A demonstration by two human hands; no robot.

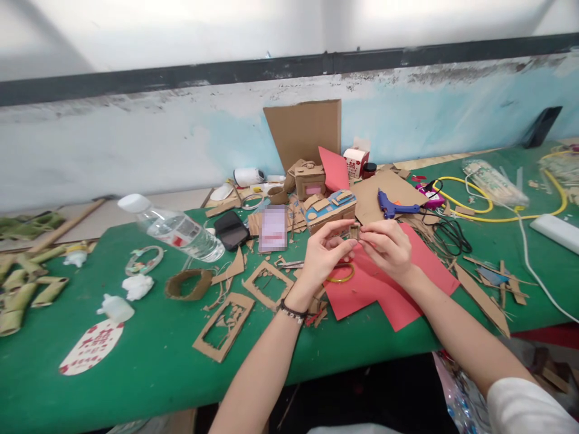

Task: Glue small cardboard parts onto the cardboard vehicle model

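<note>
Between my two hands is a small cardboard piece [354, 231], pinched by the fingertips. My left hand [326, 248] grips its left side, with a dark beaded bracelet at the wrist. The fingers of my right hand [387, 246] close on its right side. Red paper [389, 292] lies under the hands, and a yellow ring [341, 277] is below my left hand. Just behind the hands stands a cardboard model with a blue top [330, 208]. A blue glue gun [398, 206] rests on cardboard behind my right hand. Scissors [292, 264] lie left of my left hand.
A water bottle [176, 229] tilts at the left, near a black case [231, 231] and a phone [273, 228]. Cardboard frames [224, 328] and scraps lie on the green table [158, 374]. Yellow and white cables [534, 216] cross the right side.
</note>
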